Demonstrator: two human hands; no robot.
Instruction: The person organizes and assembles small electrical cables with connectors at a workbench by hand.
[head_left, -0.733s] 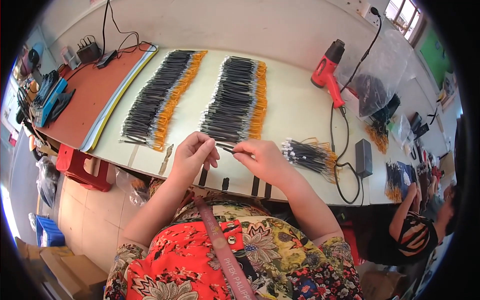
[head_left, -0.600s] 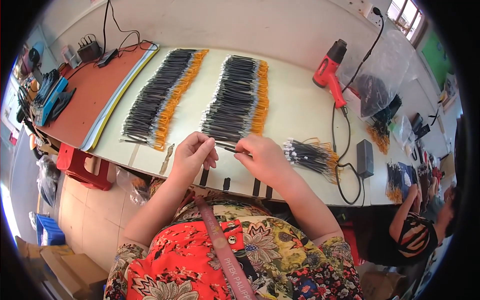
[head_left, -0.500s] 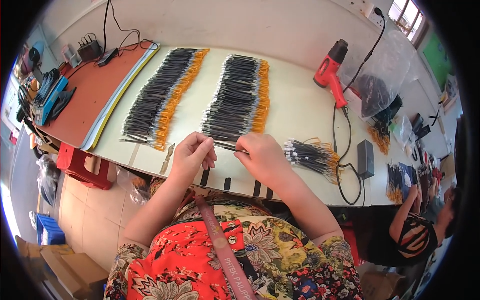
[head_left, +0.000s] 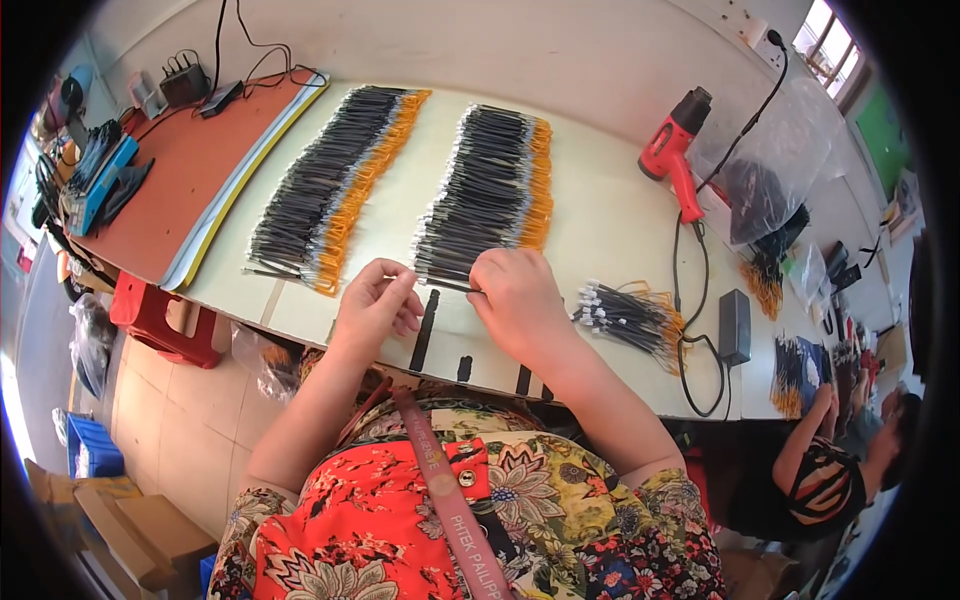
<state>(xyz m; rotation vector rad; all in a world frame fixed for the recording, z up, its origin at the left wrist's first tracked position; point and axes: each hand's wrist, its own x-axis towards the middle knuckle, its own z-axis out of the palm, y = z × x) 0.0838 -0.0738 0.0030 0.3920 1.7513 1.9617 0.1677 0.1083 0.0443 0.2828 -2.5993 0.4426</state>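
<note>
A thin black-sleeved wire lead (head_left: 452, 286) stretches between my two hands, just in front of the right-hand row. The thumb and index finger of my left hand (head_left: 376, 312) pinch at its white end. My right hand (head_left: 520, 302) has its fingers closed on the other part, and its far end is hidden behind the hand. Beyond lies a row of wire leads (head_left: 470, 190), side by side, with white ends at left and orange wires at right. A similar row (head_left: 325, 185) lies to its left. A loose pile of such leads (head_left: 630, 318) sits right of my right hand.
A red heat gun (head_left: 678, 150) stands at the back right, its black cord running to a black adapter box (head_left: 733, 326). A reddish-brown board (head_left: 200, 165) covers the table's left part. A red stool (head_left: 160, 320) is below it. Another person (head_left: 830, 465) works at far right.
My right hand has shifted slightly left and up, drawing closer to my left hand, so less of the lead shows between them. The whole view has tilted a little.
</note>
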